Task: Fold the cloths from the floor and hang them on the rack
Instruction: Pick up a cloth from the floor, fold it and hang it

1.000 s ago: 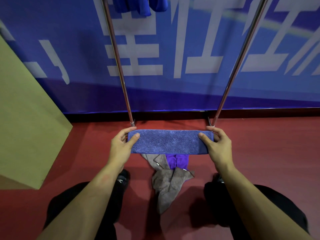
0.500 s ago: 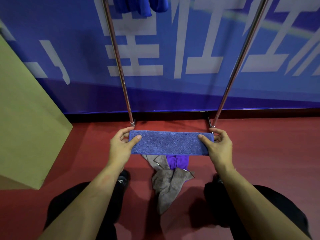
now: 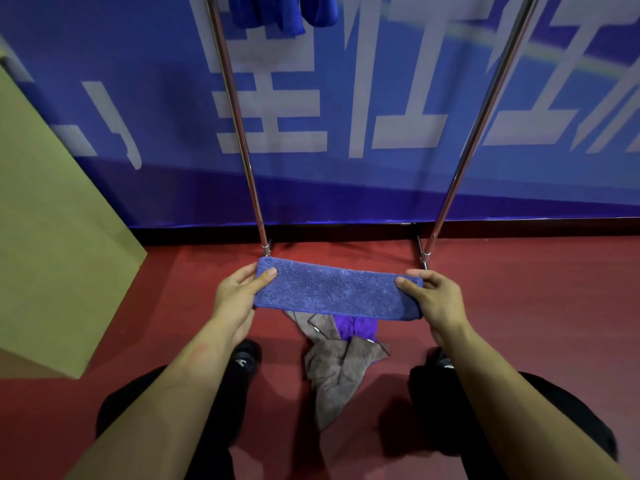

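You hold the folded blue terry cloth point(image 3: 337, 289) out flat above the floor, left hand point(image 3: 239, 296) and right hand point(image 3: 438, 299) pinching its ends; loosen either pinch and the fold could spill open.

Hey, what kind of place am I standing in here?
Probably an indoor hall or a staged workspace, not a home: a big blue printed banner covers the wall behind a metal rack on a red floor.
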{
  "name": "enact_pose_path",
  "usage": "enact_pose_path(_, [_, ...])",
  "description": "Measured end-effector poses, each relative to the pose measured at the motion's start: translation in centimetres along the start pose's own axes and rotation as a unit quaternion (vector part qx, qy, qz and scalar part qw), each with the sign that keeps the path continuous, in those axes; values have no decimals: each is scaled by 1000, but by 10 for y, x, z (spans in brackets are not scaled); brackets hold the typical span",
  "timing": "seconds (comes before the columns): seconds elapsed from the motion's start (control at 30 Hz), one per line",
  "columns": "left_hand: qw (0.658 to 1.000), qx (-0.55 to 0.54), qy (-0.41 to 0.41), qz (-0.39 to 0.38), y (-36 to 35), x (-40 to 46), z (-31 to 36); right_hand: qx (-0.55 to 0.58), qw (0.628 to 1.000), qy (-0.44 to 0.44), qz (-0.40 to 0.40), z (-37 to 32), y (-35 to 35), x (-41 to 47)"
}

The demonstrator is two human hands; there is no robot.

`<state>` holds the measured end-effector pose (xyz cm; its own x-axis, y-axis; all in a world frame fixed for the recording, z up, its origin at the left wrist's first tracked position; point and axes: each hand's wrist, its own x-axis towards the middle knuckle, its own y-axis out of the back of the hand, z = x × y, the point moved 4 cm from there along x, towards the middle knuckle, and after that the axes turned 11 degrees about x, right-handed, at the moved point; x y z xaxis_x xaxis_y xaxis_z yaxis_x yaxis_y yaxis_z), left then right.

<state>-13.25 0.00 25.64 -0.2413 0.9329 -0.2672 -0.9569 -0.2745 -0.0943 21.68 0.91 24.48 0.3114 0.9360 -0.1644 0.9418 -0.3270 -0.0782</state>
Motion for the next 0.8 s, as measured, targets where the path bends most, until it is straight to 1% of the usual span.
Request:
enact_pose_path(0.07, [1000, 19, -20, 9, -1, -1, 3, -38, 999, -2, -5, 6, 2, 3])
enact_pose_path(0.13, [997, 60, -51, 17, -2, -3, 6, -77, 997, -8, -22, 12, 1, 3])
enact_pose_path(0.2, [986, 137, -90, 7, -6, -6, 10, -88, 995, -13, -45, 16, -4, 1])
enact_pose_path(0.23, [976, 183, -115, -12, -10, -9, 11, -87, 994, -12, -57, 16, -7, -1])
enact_pose_path(0.3, [947, 269, -161, -70, -21, -15, 10, -71, 993, -14, -98, 11, -17, -9])
enact_pose_path(0.37, [911, 344, -191, -126, -32, -21, 2, -64, 985, -19, -160, 10, -29, -19])
enact_pose_path(0.47, [854, 443, -217, -165, -38, -23, -5, -76, 969, -16, -235, 17, -42, -28])
enact_pose_path(0.53, [839, 466, -214, -181, -39, -25, -4, -91, 961, -1, -261, 21, -48, -34])
enact_pose_path(0.6, [845, 450, -210, -199, -43, -31, -1, -111, 951, 13, -287, 25, -54, -40])
enact_pose_path(0.7, [884, 371, -188, -214, -52, -39, 5, -120, 930, 4, -347, 30, -63, -53])
enact_pose_path(0.8, [919, 296, -164, -200, -54, -40, 11, -127, 909, -35, -396, 36, -71, -65])
